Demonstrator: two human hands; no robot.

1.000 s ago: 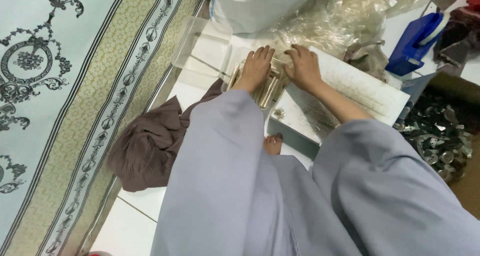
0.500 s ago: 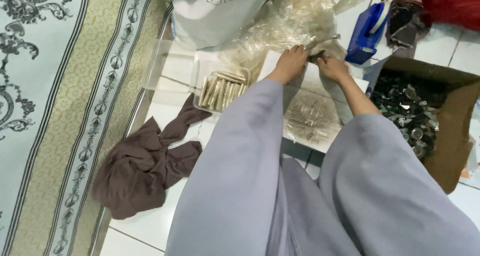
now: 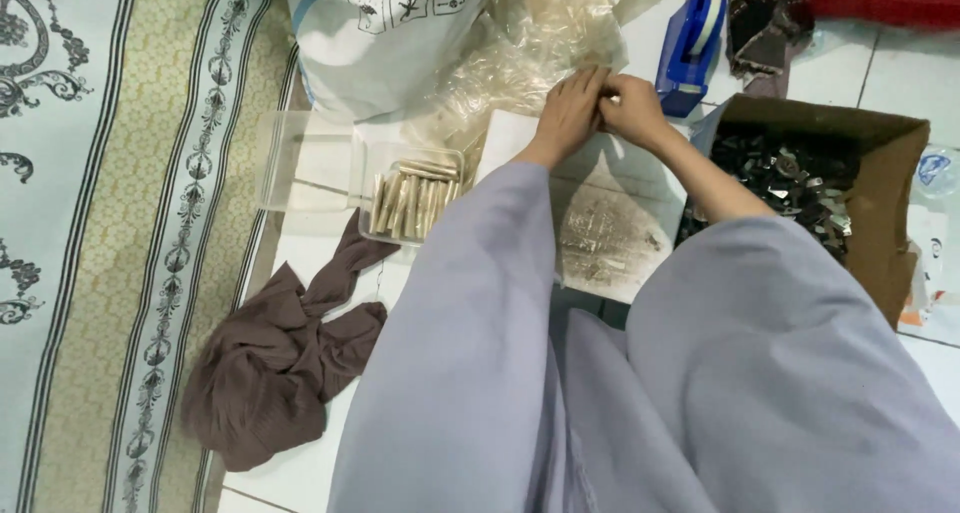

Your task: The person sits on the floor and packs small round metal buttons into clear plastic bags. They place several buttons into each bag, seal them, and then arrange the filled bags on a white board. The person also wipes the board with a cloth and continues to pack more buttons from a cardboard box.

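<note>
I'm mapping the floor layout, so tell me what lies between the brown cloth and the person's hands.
In the head view, a clear plastic tray of pale sticks lies between the brown cloth and the left hand and right hand, partly behind the grey left sleeve.

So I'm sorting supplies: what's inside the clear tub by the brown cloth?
The clear tub holds a row of pale tan sticks lying side by side. What they are is too small to tell, and anything beneath them is covered. The left sleeve hides the tub's near corner.

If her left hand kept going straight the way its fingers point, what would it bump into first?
The left hand points up and away, toward the crumpled clear plastic sheet just past its fingertips. It would probably meet that first, though depth is hard to judge.
</note>
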